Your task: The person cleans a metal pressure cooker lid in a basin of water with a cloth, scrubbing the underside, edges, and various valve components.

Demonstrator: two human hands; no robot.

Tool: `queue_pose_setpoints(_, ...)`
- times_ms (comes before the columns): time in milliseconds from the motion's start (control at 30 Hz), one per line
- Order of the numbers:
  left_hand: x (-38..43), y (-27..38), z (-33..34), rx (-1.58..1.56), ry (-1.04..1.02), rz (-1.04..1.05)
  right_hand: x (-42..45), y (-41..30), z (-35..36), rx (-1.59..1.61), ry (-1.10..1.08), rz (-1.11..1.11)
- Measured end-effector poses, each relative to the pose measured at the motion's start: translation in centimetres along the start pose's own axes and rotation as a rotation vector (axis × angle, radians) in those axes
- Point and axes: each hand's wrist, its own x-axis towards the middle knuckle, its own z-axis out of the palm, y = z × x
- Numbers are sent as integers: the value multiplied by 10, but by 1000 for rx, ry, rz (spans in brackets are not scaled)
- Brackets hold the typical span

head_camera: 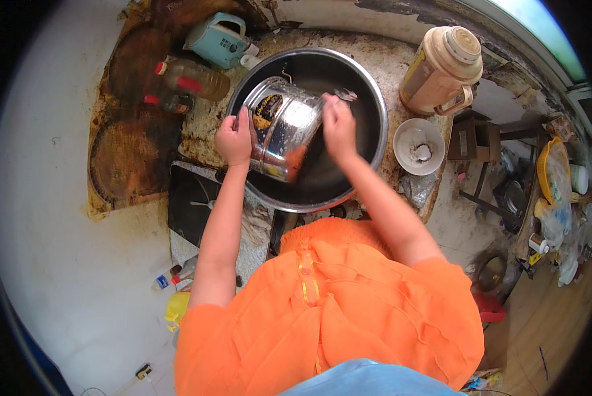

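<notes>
A shiny cylindrical metal pot (296, 119) with a dark sticker lies tilted on its side inside a large round metal basin (380, 128). My left hand (235, 141) grips its left end by the edge. At the pot's other end, my right hand (339, 126) has its fingers curled at the rim; whether it also holds something there cannot be told. A pale scrap (346, 95) shows just beyond the right fingers. The bottom of the basin looks dark, and the pot hides part of it.
Right of the basin stand a beige thermos jug (439, 74) and a white bowl (406, 148) with some residue. To the left are a light-blue pitcher (216, 42), an oil bottle (201, 79) and a black cooktop (189, 198). A cardboard box (466, 141) sits farther right.
</notes>
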Motion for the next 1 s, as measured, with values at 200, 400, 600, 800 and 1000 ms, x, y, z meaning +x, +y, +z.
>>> queue_pose_setpoints(200, 5, 1, 5, 29, 39, 34, 37, 50, -3, -203, -9, 68)
queue_pose_setpoints(400, -2, -1, -1, 52, 9, -3, -22, -45, -10, -278, -85, -325)
queue_pose_setpoints(600, -4, -1, 2, -11, 26, 22, 20, -17, -4, -273, -39, -168)
queue_pose_setpoints(800, -1, 1, -2, 16, 8, -25, -26, -66, 23, -466, -316, -591)
queue_pose_setpoints(1000, 6, 3, 0, 70, 22, -19, 30, -51, 37, -439, -184, -273)
